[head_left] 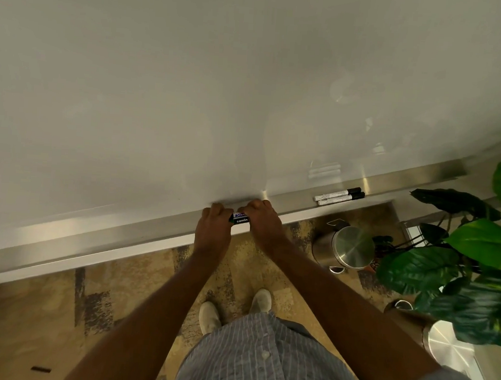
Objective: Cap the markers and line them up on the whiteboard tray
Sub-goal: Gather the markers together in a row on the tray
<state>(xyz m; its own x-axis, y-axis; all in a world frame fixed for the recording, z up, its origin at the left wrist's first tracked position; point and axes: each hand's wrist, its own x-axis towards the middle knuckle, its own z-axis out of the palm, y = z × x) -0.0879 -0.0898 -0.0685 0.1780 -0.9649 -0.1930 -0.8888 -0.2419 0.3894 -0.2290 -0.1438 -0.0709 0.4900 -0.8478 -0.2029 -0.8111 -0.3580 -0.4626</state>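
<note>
Partly done, by the look: two capped white markers (339,196) with black caps already side by side on the smooth metal tray (139,235). Left hand (215,223) and right hand (260,220), fingers clenched on a dark labelled marker (240,218) over the tray, probably capping it.

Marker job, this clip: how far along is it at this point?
Done: two capped markers lie side by side on the tray. In hand: the left hand and right hand grip a third marker by its ends over the tray; its cap is hidden. Left: setting it beside the pair.
</note>
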